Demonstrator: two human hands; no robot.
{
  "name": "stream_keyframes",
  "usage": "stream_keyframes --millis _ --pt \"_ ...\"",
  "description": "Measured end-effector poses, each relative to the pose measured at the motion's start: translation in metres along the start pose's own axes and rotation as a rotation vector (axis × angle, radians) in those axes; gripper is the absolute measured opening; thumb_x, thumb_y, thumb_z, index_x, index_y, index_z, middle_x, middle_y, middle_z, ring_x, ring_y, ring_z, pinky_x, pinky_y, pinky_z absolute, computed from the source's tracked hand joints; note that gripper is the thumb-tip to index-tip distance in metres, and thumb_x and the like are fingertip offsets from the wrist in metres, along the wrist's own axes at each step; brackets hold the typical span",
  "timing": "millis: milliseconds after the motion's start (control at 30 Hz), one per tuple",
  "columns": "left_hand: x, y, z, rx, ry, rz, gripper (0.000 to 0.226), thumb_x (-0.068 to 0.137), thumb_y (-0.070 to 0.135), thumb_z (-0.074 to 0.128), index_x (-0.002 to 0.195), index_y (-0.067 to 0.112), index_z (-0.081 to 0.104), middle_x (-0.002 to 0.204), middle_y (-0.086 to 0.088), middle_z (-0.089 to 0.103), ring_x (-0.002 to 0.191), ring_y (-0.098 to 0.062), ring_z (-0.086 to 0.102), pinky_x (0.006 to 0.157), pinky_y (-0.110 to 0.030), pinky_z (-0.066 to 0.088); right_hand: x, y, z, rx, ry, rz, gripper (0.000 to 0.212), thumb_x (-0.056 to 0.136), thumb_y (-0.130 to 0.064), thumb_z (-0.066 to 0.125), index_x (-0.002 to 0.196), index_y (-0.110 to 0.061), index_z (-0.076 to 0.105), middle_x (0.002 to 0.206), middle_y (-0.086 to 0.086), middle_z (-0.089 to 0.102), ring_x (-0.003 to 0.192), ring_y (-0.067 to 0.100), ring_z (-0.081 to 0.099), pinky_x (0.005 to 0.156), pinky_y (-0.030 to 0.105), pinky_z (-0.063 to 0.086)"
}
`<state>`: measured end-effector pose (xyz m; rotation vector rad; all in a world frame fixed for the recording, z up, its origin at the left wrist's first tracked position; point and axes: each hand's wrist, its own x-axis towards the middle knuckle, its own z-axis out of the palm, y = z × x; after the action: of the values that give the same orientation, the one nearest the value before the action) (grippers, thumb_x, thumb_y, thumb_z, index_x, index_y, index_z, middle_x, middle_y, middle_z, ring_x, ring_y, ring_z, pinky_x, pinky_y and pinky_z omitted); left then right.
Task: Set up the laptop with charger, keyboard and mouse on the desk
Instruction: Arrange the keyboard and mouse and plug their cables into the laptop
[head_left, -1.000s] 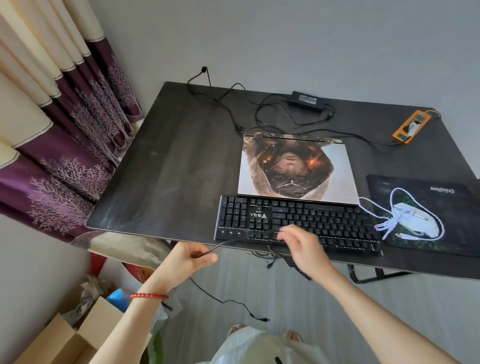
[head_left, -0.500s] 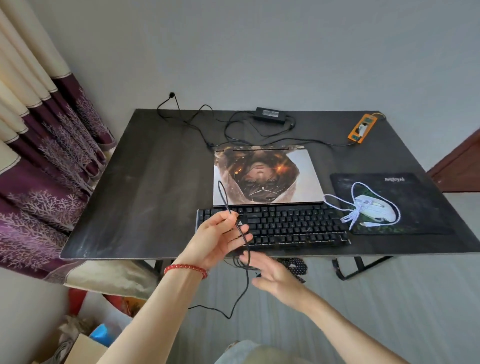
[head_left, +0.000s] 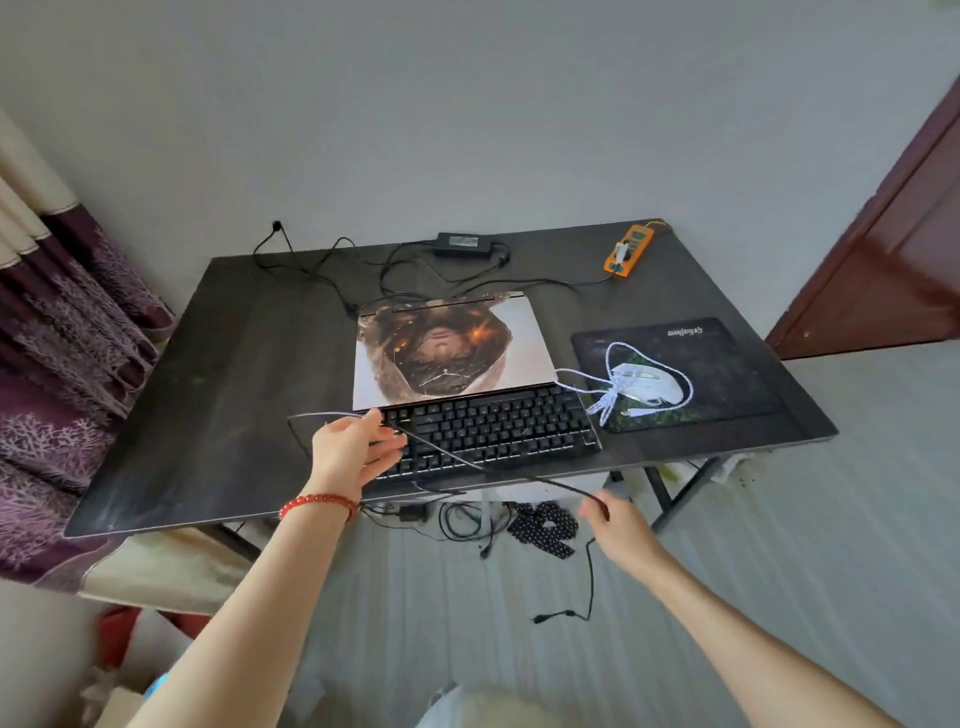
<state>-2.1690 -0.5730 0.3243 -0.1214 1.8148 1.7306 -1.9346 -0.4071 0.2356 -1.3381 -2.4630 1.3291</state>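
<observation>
Both arms outstretched, hands (head_left: 353, 449) gripping cable (head_left: 467, 460)

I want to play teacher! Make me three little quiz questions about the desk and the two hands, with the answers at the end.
1. True or false: the laptop is open.
2. What lies on the mouse pad? A) white mouse B) orange power strip C) charger brick
3. What do the left hand and the right hand both hold?

Key
1. False: its lid is closed.
2. A: the white mouse, with its white cable bundled beside it.
3. The black cable, stretched between them across the keyboard.
</observation>
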Motion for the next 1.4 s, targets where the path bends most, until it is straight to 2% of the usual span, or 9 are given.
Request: stream_keyframes --millis 100,200,300,400,667,900,1033,1233,1400 --pt "-0.025 -0.031 0.017 0.876 -0.022 0.008 0.040 0.092 0.033 0.050 0.060 0.010 0.059 0.053 -0.001 0.061 0.055 -0.020 0.060 0.054 -0.024 0.047 -0.017 0.009 -0.016 0.009 0.015 -0.097 0.015 0.097 -0.017 0.041 0.105 -0.010 0.051 0.089 -0.004 0.053 0.085 0.015 0.053 0.068 0.021 0.038" --pt "-0.052 -0.057 0.049 1.216 -0.052 0.444 0.041 0.090 0.050 0.044 0.076 0.016 0.063 0.078 0.001 0.064 0.079 -0.023 0.061 0.070 -0.032 0.049 -0.030 0.011 -0.032 0.008 0.050 -0.222 0.012 0.098 -0.017 0.037 0.105 -0.012 0.046 0.094 0.001 0.053 0.087 0.020 0.054 0.072 0.028 0.037" --pt "-0.084 -0.075 0.091 1.053 -0.283 0.720 0.034 0.094 0.042 0.043 0.098 0.016 0.064 0.097 0.000 0.060 0.099 -0.021 0.059 0.082 -0.033 0.047 -0.038 0.012 -0.054 -0.061 0.115 -0.283 0.025 0.099 -0.014 0.033 0.119 -0.008 0.046 0.113 0.007 0.054 0.102 0.020 0.053 0.076 0.017 0.031" --pt "-0.105 -0.066 0.122 0.503 -0.587 0.263 0.058 0.098 0.045 0.021 0.080 0.018 0.069 0.082 0.000 0.072 0.094 -0.017 0.067 0.092 -0.029 0.044 -0.044 0.024 -0.080 -0.283 0.159 -0.278 0.036 0.097 -0.008 0.034 0.132 -0.009 0.040 0.132 0.007 0.046 0.119 0.024 0.048 0.089 0.025 0.037" --pt "-0.136 -0.070 0.162 1.008 -0.989 0.189 0.054 0.094 0.054 0.028 0.126 0.018 0.051 0.114 -0.002 0.064 0.103 -0.013 0.059 0.094 -0.026 0.039 -0.058 0.040 -0.105 -0.475 0.200 -0.342 0.048 0.094 -0.004 0.034 0.142 -0.011 0.032 0.121 0.009 0.047 0.113 0.026 0.047 0.086 0.035 0.041" --pt "-0.135 -0.069 0.161 0.708 -0.715 0.551 0.034 0.099 0.019 0.037 0.069 0.019 0.052 0.050 0.008 0.037 0.043 -0.002 0.040 0.055 -0.019 0.042 -0.057 0.056 -0.111 -0.265 0.502 -0.219 0.018 0.088 -0.016 0.050 0.091 -0.018 0.068 0.093 0.000 0.060 0.086 0.018 0.058 0.063 0.024 0.038" --pt "-0.116 -0.053 0.139 0.347 -0.372 0.462 0.032 0.097 0.016 0.036 0.068 0.015 0.051 0.048 0.011 0.032 0.046 -0.007 0.032 0.050 -0.018 0.040 -0.053 0.074 -0.106 -0.340 0.353 0.188 0.039 0.090 -0.030 0.044 0.053 -0.018 0.040 0.060 -0.002 0.050 0.067 0.024 0.052 0.055 0.024 0.033" --pt "-0.088 -0.056 0.104 0.425 -0.228 0.471 0.032 0.097 0.018 0.039 0.070 0.013 0.056 0.052 0.002 0.039 0.052 -0.014 0.035 0.057 -0.027 0.034 -0.044 0.075 -0.112 0.549 0.357 0.571 0.032 0.096 -0.023 0.045 0.105 0.005 0.057 0.082 0.020 0.068 0.051 0.022 0.056 0.060 0.032 0.055" --pt "-0.062 -0.073 0.086 0.864 -0.258 0.334 0.033 0.093 0.016 0.042 0.065 0.016 0.059 0.051 -0.001 0.048 0.051 -0.019 0.044 0.058 -0.027 0.037 -0.038 0.059 -0.137 1.445 0.666 0.333 0.035 0.094 0.006 0.032 0.125 0.008 0.046 0.124 0.025 0.055 0.101 0.030 0.060 0.089 0.037 0.050"
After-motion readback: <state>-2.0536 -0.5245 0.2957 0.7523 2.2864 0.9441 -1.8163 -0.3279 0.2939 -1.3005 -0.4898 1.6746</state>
